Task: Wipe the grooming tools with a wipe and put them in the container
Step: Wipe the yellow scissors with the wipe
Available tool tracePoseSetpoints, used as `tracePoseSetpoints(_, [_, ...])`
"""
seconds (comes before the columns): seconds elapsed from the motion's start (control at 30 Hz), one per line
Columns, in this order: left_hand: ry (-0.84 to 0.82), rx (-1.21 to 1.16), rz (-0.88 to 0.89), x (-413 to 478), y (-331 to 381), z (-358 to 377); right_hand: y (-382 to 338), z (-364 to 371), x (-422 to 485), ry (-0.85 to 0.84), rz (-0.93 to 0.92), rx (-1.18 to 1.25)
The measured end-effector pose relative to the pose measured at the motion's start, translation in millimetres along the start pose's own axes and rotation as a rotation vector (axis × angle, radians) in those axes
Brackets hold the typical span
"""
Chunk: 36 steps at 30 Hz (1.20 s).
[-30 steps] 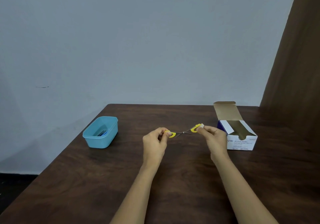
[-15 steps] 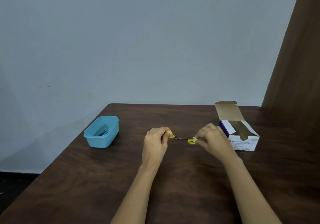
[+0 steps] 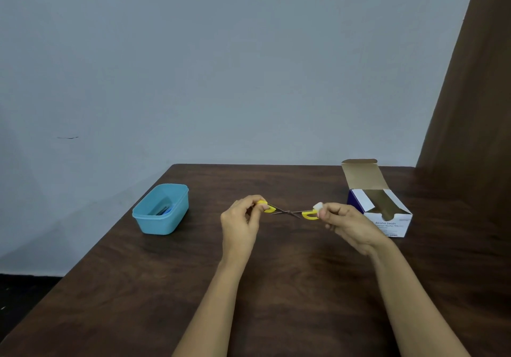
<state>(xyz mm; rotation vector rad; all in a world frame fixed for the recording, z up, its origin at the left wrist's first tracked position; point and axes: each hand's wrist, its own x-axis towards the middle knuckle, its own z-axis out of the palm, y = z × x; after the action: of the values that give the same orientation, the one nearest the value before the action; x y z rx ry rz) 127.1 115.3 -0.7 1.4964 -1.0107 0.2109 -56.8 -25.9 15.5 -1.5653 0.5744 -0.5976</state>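
Small scissors (image 3: 289, 212) with yellow handles are held wide open above the middle of the table. My left hand (image 3: 242, 219) pinches the left yellow handle. My right hand (image 3: 347, 225) pinches a small white wipe (image 3: 318, 206) against the right yellow handle. The thin metal blades cross between the two hands. A light blue plastic container (image 3: 161, 210) stands at the left, with a blue tool partly visible inside.
An open white and blue box of alcohol swabs (image 3: 383, 210) stands at the right, just behind my right hand. The dark wooden table (image 3: 276, 287) ends at a grey wall; a brown curtain hangs at the far right.
My right hand with the wipe dipped down along the right handle, then rose back up and to the right. The left hand stayed almost still.
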Motion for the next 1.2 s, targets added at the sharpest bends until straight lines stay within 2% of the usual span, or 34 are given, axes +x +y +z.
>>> tracePoseSetpoints(0.1, [0.011, -0.089, -0.095, -3, 5, 4, 2, 3, 4, 0.052, 0.073, 0.373])
tracePoseSetpoints(0.23, [0.038, -0.143, -0.235, -6, 11, 11, 4, 17, 9, 0.140, 0.047, 0.634])
tracePoseSetpoints(0.47, [0.070, -0.276, -0.457, -7, 9, 17, 6, 53, 13, 0.250, -0.020, 0.828])
tracePoseSetpoints(0.63, [0.052, -0.275, -0.448, -9, 8, 18, 6, 63, 12, 0.391, 0.010, 0.833])
tracePoseSetpoints(0.8, [0.012, -0.135, -0.307, -10, 11, 16, 6, 60, 9, 0.500, 0.082, 0.728])
tracePoseSetpoints(0.97, [-0.034, -0.120, -0.226, -13, 15, 16, 11, 60, 9, 0.652, 0.023, 0.428])
tracePoseSetpoints(1.03, [-0.080, -0.106, -0.225, -15, 17, 18, 16, 58, 11, 0.767, -0.052, 0.198])
tracePoseSetpoints(1.2, [-0.192, -0.082, -0.242, -18, 16, 20, 26, 49, 17, 0.937, -0.314, -0.594])
